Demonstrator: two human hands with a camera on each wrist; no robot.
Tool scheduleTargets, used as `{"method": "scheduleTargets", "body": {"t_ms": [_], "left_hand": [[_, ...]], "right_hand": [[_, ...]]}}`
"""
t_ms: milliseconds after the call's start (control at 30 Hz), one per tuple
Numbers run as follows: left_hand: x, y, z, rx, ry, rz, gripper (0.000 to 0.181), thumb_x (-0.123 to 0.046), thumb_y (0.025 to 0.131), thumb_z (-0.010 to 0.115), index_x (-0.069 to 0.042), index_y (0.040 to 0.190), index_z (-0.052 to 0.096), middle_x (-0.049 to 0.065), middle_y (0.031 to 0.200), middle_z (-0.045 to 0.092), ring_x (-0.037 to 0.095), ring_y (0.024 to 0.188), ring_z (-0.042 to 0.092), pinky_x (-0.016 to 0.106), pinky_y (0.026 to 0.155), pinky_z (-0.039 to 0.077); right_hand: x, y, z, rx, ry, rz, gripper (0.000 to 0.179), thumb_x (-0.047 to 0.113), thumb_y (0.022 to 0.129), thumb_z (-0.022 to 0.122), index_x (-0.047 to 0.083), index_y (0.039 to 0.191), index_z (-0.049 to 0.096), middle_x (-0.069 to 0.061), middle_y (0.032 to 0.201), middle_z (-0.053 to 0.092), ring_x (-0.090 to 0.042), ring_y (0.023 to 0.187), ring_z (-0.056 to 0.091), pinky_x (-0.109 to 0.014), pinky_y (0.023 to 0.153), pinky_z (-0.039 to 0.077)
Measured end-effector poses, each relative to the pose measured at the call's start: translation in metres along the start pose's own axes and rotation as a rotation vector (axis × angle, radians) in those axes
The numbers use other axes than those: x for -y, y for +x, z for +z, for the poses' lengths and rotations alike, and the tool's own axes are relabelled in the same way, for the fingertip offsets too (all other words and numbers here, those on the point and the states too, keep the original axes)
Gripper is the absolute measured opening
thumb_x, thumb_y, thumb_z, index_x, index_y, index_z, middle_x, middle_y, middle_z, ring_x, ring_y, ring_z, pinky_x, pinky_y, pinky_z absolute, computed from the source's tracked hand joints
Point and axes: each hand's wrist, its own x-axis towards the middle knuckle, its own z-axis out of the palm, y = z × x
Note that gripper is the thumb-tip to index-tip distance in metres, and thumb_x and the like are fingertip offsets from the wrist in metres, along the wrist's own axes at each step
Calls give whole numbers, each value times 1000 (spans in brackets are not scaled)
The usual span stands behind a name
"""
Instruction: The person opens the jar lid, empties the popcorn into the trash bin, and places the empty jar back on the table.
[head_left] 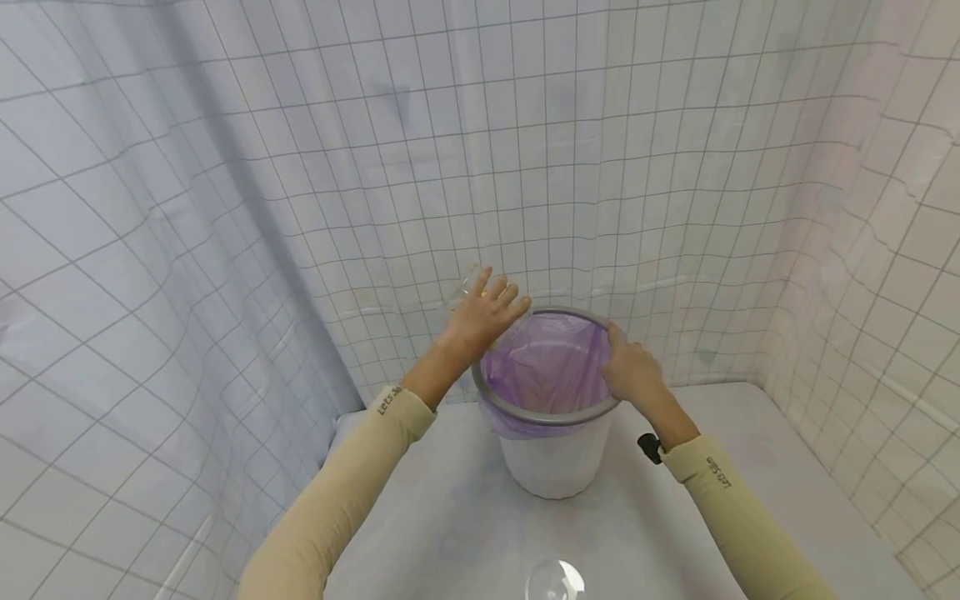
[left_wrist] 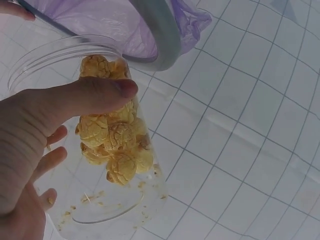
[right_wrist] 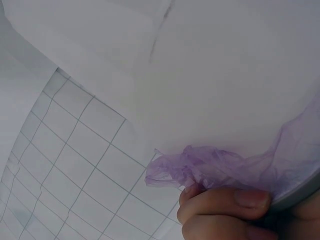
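Note:
My left hand (head_left: 486,319) grips a clear plastic jar (left_wrist: 145,200), its thumb lying across the side. Clumped in the jar are several round golden popcorn pieces (left_wrist: 120,135), with crumbs near its base. The jar is tilted, its mouth at the rim of a white trash bin (head_left: 555,458). A purple bag (head_left: 543,367) lines this bin and folds over a grey ring (head_left: 558,418). On the far right side of that ring, my right hand (head_left: 633,371) holds the rim with curled fingers; the right wrist view shows them beside the bunched bag edge.
A clear round lid (head_left: 555,582) lies on the white tabletop (head_left: 442,517) near the front. White grid-patterned sheeting (head_left: 420,167) hangs behind the bin and along both sides. A black band sits on my right wrist.

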Motion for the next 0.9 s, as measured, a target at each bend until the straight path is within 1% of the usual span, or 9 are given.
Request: {"method": "scheduleTargets", "body": {"t_ms": [100,200,300,500,733,833,900], "left_hand": [[-3,-1,1,-25,49,-7,88,-20,81,88,-23,154,38,3,155,48,27,150,39,52,131,21],[-5,-1,3,-64,80,-18,87,-20,79,89,-23,151,41,2,152,50,26,148,41,50,131,24],[-6,0,4,-93,82,-27,85,-20,79,90,-23,149,42,1,149,50,26,147,42,49,131,25],[-8,1,5,-161,75,-30,75,-17,80,88,-23,143,48,0,144,54,25,144,45,49,130,26],[-11,0,10,-167,140,-10,75,-20,80,89,-26,143,48,-1,145,54,24,144,45,48,131,25],[-13,-1,11,-143,159,-7,75,-22,82,87,-26,145,46,-2,148,53,23,146,43,48,132,22],[-15,-2,11,-127,169,-3,78,-25,82,87,-26,146,44,-1,149,51,23,148,41,48,132,20]], "right_hand": [[1,-1,0,-1,-5,0,73,9,94,45,-4,161,21,-30,93,66,-32,71,58,-41,55,50],[1,-2,-1,-4,-6,-2,72,10,94,45,-4,161,21,-30,94,66,-33,72,58,-42,56,51],[0,-1,0,-5,-3,-3,72,10,95,45,-4,161,21,-32,97,67,-34,73,59,-43,57,51],[0,-1,1,-5,-10,-2,72,11,95,46,-4,162,21,-35,100,66,-35,74,60,-46,58,53],[0,0,3,-13,-4,-4,71,10,94,45,-3,161,23,-35,98,66,-35,72,60,-47,57,53],[0,0,3,-17,-3,-6,70,10,94,45,-3,160,25,-35,100,67,-34,74,61,-49,60,55],[-1,0,3,-10,1,-4,70,10,95,44,-2,160,24,-35,101,67,-34,74,61,-49,60,55]]}}
